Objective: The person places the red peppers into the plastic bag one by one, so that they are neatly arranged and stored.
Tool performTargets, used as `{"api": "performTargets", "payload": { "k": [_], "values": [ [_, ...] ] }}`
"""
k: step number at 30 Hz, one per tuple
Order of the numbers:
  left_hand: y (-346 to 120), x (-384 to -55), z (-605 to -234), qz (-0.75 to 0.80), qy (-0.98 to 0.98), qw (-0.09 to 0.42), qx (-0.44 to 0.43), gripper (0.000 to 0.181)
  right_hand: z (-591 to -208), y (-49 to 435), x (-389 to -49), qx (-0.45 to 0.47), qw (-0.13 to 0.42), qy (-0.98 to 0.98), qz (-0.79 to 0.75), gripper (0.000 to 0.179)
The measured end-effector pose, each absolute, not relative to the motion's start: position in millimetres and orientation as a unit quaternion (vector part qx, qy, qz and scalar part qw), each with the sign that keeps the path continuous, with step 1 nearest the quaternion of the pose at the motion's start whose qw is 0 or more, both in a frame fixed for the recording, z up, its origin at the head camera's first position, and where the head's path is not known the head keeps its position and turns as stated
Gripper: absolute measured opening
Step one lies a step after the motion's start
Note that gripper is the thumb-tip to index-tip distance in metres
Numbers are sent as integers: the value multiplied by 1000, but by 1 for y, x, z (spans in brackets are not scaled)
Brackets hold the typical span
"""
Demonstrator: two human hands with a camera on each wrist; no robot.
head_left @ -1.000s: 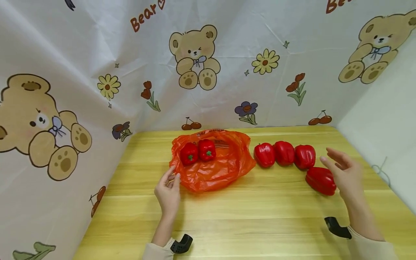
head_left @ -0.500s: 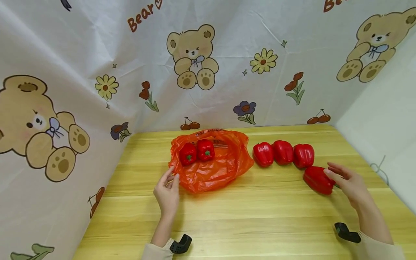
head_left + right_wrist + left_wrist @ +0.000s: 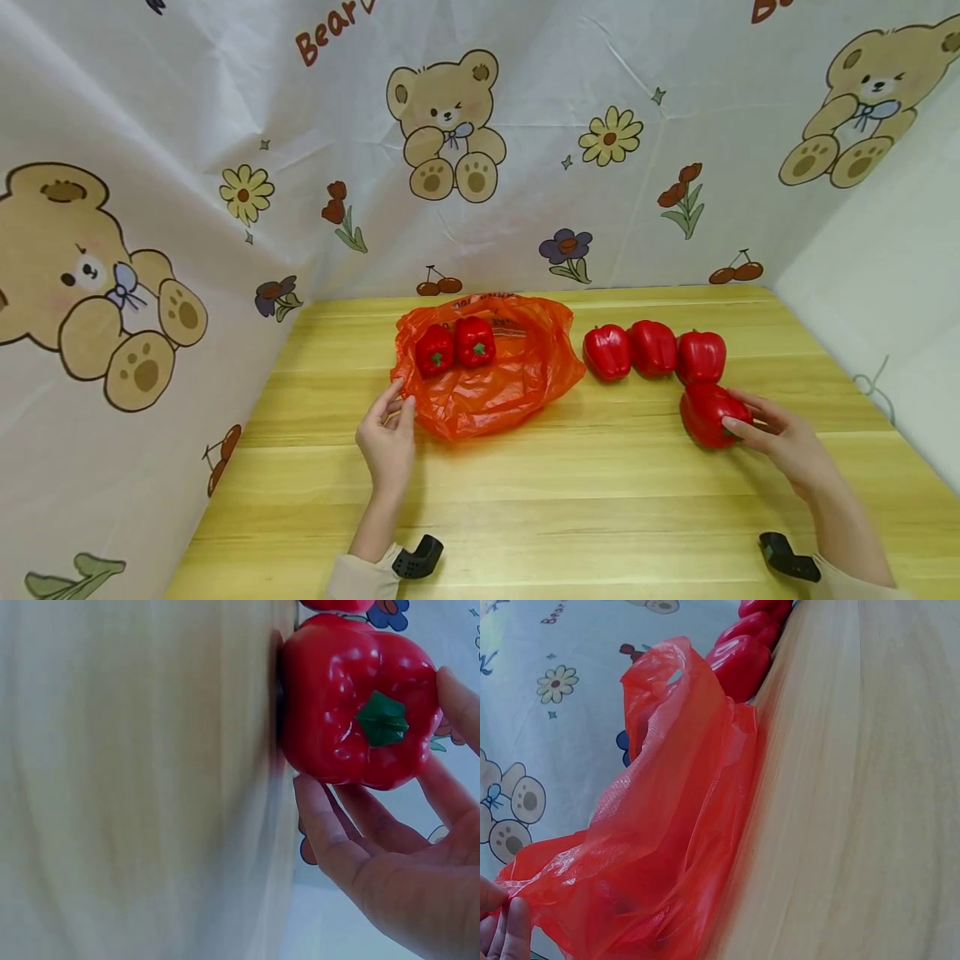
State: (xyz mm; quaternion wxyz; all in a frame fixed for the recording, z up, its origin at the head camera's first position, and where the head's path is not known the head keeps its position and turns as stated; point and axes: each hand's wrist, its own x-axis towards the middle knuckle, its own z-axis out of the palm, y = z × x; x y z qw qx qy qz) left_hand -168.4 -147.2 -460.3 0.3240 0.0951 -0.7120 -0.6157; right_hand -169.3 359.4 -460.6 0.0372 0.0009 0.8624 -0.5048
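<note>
Patterned pale cloth (image 3: 517, 221), printed with bears, flowers and cherries, hangs behind and to the left of your worktop (image 3: 562, 517), a yellowish wood-grain surface. At the right you have a plain white wall (image 3: 862, 292) with a thin looped cord (image 3: 877, 392) low by the worktop's edge.

Your hands are well apart. With your left hand (image 3: 387, 437) you pinch the near left rim of an orange-red plastic bag (image 3: 491, 400) between thumb and fingers. It lies with its mouth open towards you, and inside, at its left, sit two red peppers (image 3: 476, 342) side by side, their green stems facing you.

With your right hand (image 3: 783, 442) you grip another pepper (image 3: 708, 417), your thumb on one side and your fingers on the other. Its green stem points towards your palm in the right wrist view; you cannot tell whether it bears on the worktop.

Just beyond it, three more peppers (image 3: 654, 348) lie in a row, side by side, running left to just beside the bag's right edge. You wear light sleeves (image 3: 363, 577), with a black device (image 3: 417, 557) at each wrist.
</note>
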Motion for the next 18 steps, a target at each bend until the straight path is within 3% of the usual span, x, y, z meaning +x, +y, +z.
{"api": "performTargets", "payload": {
  "k": [11, 18],
  "values": [
    [-149, -169, -461, -617, -710, 326, 96, 29, -463, 349, -165, 37, -4, 860, -509, 55],
    [-148, -169, -461, -617, -712, 321, 101, 29, -430, 334, -155, 31, -28, 848, -529, 56]
  ]
}}
